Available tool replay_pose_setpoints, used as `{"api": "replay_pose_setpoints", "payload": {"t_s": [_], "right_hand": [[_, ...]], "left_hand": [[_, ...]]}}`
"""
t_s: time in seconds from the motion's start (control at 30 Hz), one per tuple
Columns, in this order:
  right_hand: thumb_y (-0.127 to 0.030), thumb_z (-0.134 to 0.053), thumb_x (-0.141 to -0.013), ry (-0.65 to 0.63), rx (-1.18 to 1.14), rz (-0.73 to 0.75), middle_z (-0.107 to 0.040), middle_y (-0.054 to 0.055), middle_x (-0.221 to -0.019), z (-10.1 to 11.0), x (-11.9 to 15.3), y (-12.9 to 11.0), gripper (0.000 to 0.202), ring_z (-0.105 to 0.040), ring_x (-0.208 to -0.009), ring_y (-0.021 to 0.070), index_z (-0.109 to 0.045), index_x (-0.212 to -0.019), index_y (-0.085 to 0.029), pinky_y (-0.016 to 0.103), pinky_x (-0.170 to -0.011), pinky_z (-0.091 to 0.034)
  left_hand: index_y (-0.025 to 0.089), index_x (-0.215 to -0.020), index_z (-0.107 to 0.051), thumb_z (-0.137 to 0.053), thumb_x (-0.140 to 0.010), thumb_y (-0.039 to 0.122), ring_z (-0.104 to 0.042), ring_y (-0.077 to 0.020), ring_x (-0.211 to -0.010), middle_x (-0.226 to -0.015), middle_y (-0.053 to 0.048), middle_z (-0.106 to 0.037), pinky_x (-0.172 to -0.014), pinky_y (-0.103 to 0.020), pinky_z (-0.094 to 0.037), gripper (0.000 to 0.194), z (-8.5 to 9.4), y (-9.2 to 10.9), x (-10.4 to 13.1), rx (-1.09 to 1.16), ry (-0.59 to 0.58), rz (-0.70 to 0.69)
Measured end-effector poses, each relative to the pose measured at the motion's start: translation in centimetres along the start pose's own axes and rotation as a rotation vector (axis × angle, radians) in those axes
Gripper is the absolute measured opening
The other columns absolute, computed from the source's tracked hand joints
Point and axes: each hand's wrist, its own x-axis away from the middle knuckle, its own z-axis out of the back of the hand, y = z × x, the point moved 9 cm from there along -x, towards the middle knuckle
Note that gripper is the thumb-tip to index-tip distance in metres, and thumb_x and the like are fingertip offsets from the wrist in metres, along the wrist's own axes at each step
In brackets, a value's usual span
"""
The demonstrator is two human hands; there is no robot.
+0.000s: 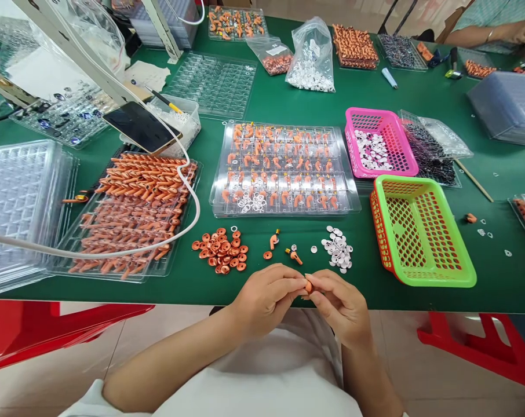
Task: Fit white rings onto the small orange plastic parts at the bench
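Observation:
Both hands meet at the table's front edge around a small orange part (308, 286). My left hand (266, 298) pinches it from the left, and my right hand (341, 307) holds its other side between thumb and fingers; the fingertips cover much of it. Just beyond the hands lie two small orange pieces with yellow ends, one upright in view (274, 240) and one slanted (294, 256), and a single orange disc (268, 255). A pile of orange cupped discs (221, 250) is to the left, a pile of white discs (338, 249) to the right.
A clear tray of orange parts (284, 168) fills the middle of the green table (284, 107). Right of it stand a pink basket (382, 142) and a green basket (423, 231). Orange pieces fill a left tray (132, 214), crossed by a white cable (197, 202). Another person's hands (523, 32) are at the upper right.

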Motion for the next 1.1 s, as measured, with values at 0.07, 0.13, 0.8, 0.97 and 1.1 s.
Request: {"api": "replay_pose_setpoints", "payload": {"t_s": [0.07, 0.13, 0.8, 0.97, 1.1], "right_hand": [[-0.007, -0.06, -0.09, 0.013, 0.005, -0.016, -0.065, 0.005, -0.099, -0.1, 0.0, 0.0, 0.039, -0.064, -0.087, 0.0171, -0.066, -0.121, -0.029, 0.031, -0.073, -0.057], [-0.008, -0.062, -0.089, 0.038, 0.037, -0.013, -0.065, 0.004, -0.098, -0.1, 0.0, -0.1, 0.038, -0.064, -0.088, 0.0169, -0.066, -0.12, -0.028, 0.03, -0.073, -0.057], [-0.009, -0.059, -0.089, 0.243, 0.242, 0.049, -0.068, 0.006, -0.093, -0.5, 0.5, -0.9, 0.027, -0.066, -0.083, 0.0184, -0.067, -0.111, -0.023, 0.031, -0.069, -0.057], [-0.006, -0.056, -0.09, 0.278, 0.362, 0.126, -0.068, 0.007, -0.098, -1.0, 0.4, -1.9, 0.034, -0.066, -0.089, 0.0189, -0.063, -0.119, -0.023, 0.032, -0.072, -0.057], [-0.009, -0.057, -0.09, 0.272, 0.371, 0.126, -0.068, 0.007, -0.099, -1.1, 0.4, -2.0, 0.033, -0.066, -0.09, 0.0193, -0.062, -0.12, -0.023, 0.033, -0.073, -0.058]], "left_hand": [[0.015, -0.108, -0.063, -0.062, -0.085, 0.001, -0.068, -0.0157, -0.082, -0.092, -0.009, -0.074, -0.07, -0.026, -0.058, 0.027, 0.0, 0.0, 0.1, -0.011, 0.009, -0.004], [0.015, -0.109, -0.062, -0.062, -0.085, 0.0, -0.068, -0.0158, -0.081, -0.091, -0.009, -0.073, -0.07, -0.026, -0.058, 0.028, -0.1, 0.0, 0.3, -0.027, 0.024, -0.005], [0.018, -0.117, -0.056, -0.053, -0.089, 0.003, -0.064, -0.0162, -0.082, -0.094, -0.01, -0.069, -0.067, -0.029, -0.057, 0.032, -0.5, 0.2, 0.9, -0.15, -0.006, -0.048], [0.017, -0.11, -0.059, -0.057, -0.088, 0.002, -0.064, -0.0154, -0.079, -0.091, -0.009, -0.069, -0.066, -0.028, -0.057, 0.027, -0.3, 0.3, 0.7, -0.154, 0.06, -0.035], [0.018, -0.112, -0.059, -0.055, -0.089, 0.003, -0.064, -0.0148, -0.081, -0.092, -0.008, -0.069, -0.067, -0.027, -0.057, 0.028, -0.2, 0.2, 0.7, -0.133, 0.08, -0.011]]}}
